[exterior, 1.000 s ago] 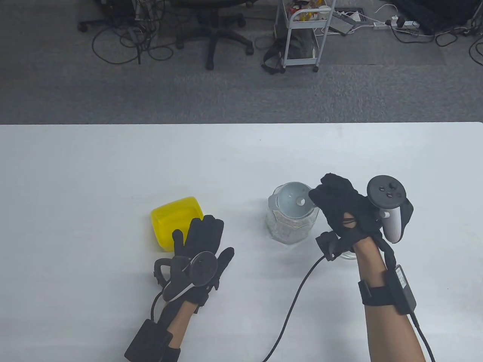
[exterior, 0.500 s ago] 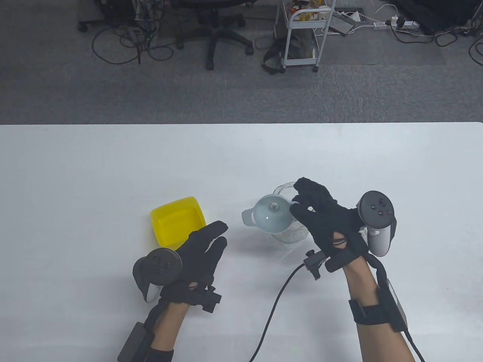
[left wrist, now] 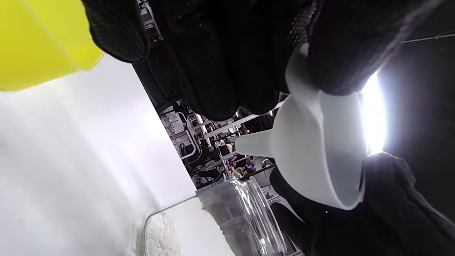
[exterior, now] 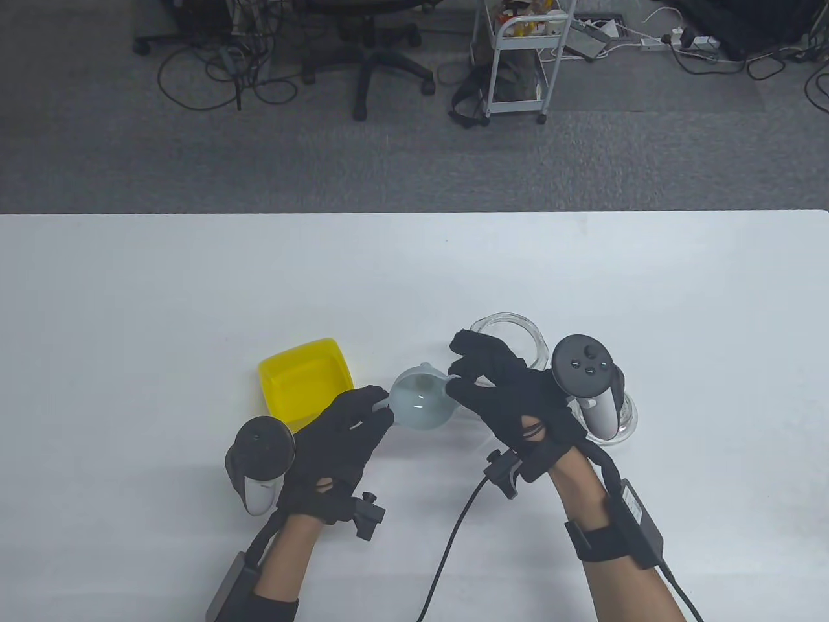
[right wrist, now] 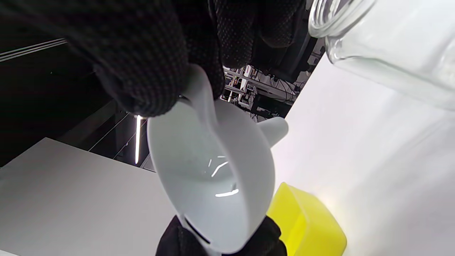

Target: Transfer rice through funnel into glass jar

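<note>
A pale grey funnel (exterior: 420,407) hangs tilted above the table between my hands. My right hand (exterior: 461,377) pinches its rim tab on the right. My left hand (exterior: 375,406) pinches the opposite edge. In the left wrist view the funnel (left wrist: 320,153) has its spout pointing away, with my left fingers (left wrist: 220,71) on its tab. In the right wrist view my fingers (right wrist: 149,71) grip the funnel (right wrist: 213,177). The glass jar (exterior: 508,326) stands behind my right hand, open-mouthed, with rice (left wrist: 158,238) at its bottom.
A yellow plastic tub (exterior: 301,382) sits just left of the funnel, beyond my left hand; it also shows in the right wrist view (right wrist: 309,227). A round clear glass piece (exterior: 623,424) lies partly under my right tracker. A black cable (exterior: 453,551) runs across the table's front.
My right hand lifted the funnel off the jar and carried it left and toward me. My left hand turned palm-down and closed on the funnel's other edge.
</note>
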